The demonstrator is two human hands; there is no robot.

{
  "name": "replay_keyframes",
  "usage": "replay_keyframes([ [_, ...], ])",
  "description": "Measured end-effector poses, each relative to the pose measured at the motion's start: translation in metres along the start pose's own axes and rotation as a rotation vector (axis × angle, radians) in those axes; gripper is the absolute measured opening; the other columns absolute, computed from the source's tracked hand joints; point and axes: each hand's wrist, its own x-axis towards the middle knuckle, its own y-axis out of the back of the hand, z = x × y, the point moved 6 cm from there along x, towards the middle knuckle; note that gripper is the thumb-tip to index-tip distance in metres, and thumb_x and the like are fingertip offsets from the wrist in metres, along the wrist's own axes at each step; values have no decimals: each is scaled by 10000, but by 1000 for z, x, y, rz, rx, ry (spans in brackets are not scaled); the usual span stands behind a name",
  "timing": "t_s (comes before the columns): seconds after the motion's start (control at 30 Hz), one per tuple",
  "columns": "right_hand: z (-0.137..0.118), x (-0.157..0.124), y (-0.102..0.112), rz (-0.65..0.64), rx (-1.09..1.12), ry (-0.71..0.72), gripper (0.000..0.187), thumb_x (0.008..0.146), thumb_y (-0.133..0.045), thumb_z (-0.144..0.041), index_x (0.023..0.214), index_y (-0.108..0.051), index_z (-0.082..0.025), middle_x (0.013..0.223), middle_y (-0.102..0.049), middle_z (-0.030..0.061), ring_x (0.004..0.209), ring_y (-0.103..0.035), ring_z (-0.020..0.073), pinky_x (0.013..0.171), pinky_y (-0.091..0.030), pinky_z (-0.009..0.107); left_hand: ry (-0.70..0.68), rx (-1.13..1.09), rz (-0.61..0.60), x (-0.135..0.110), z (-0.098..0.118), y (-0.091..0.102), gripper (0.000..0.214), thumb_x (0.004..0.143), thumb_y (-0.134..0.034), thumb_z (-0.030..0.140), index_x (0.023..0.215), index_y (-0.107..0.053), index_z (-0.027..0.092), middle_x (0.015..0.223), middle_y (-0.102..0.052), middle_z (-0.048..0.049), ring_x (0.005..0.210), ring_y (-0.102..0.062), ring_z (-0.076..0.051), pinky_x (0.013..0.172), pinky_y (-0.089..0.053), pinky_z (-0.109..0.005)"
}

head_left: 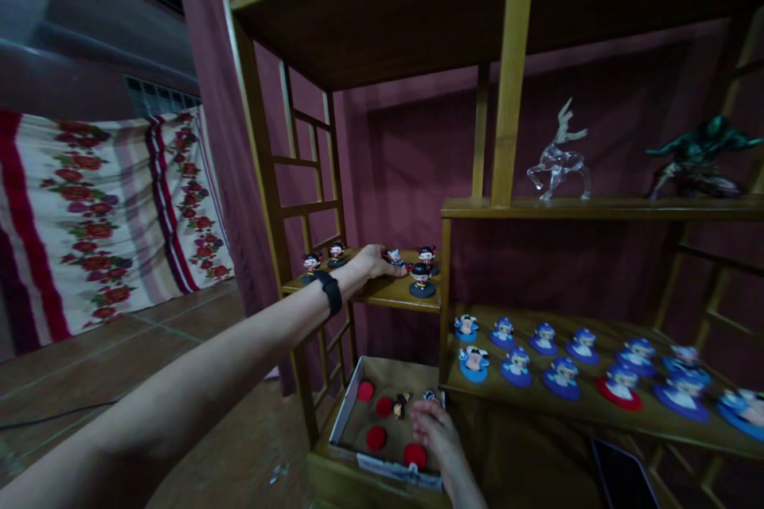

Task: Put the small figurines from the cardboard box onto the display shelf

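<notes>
My left hand (pixel 377 261) reaches onto the small upper shelf (pixel 394 296), its fingers closed around a little figurine (pixel 395 257) with a white top; red shows at my fingertips. Right beside it stand two black-haired figurines, one in front (pixel 421 278) on a dark round base and one behind (pixel 426 256). Two similar ones, a nearer figurine (pixel 311 263) and a farther figurine (pixel 337 253), are left of my wrist. Lower down, my right hand (pixel 434 428) hovers over an open cardboard box (pixel 344 413), fingers loosely curled and apart, near a small figurine (pixel 430 395).
Red discs (pixel 376 437) and loose small figures (pixel 401 406) lie in the box. Several blue-based figurines (pixel 516 367) line the lower right shelf, with one on a red base (pixel 619 387). Above stand a clear deer (pixel 559 157) and a dark green statue (pixel 707 155). A phone (pixel 624 473) lies below.
</notes>
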Motion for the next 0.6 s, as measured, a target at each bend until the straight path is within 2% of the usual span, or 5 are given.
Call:
replay_keyframes([
  [0.13, 6, 8, -1, -5, -44, 8, 269, 458, -731, -338, 652, -631, -182, 636, -625, 6, 536, -545, 122, 517, -444, 251, -218, 28, 59, 2, 39, 12, 649, 359, -799, 114, 984, -624, 133, 1041, -634, -120, 925, -592, -226, 767, -450, -293],
  [0.23, 10, 14, -1, 16, -94, 10, 255, 462, -726, -332, 641, -623, -181, 617, -611, -7, 502, -511, 101, 488, -425, 232, -347, 124, -135, 5, 67, -1, 589, 396, -789, 128, 968, -646, 125, 988, -659, -103, 938, -596, -233, 791, -440, -285],
  [0.4, 11, 16, 0, 43, -130, 40, 211, 500, -701, -322, 640, -617, -190, 609, -587, -16, 510, -497, 98, 470, -402, 213, -225, 35, -353, 20, 68, -33, 523, 379, -762, 62, 888, -650, 91, 678, -683, -57, 683, -626, -190, 609, -457, -246],
  [0.5, 10, 14, -1, 37, -150, 55, 184, 522, -683, -321, 633, -611, -193, 611, -580, -19, 509, -484, 98, 470, -393, 214, -200, -50, -346, 28, 64, -46, 467, 390, -727, 28, 845, -640, 88, 601, -661, -20, 585, -599, -152, 543, -448, -228],
  [0.6, 9, 14, -3, 22, -171, 87, 180, 542, -673, -339, 619, -599, -194, 589, -563, -22, 512, -477, 104, 480, -391, 221, -180, 37, -342, 31, 65, -54, 435, 353, -694, -32, 767, -643, 92, 522, -626, 13, 511, -564, -135, 494, -431, -212],
])
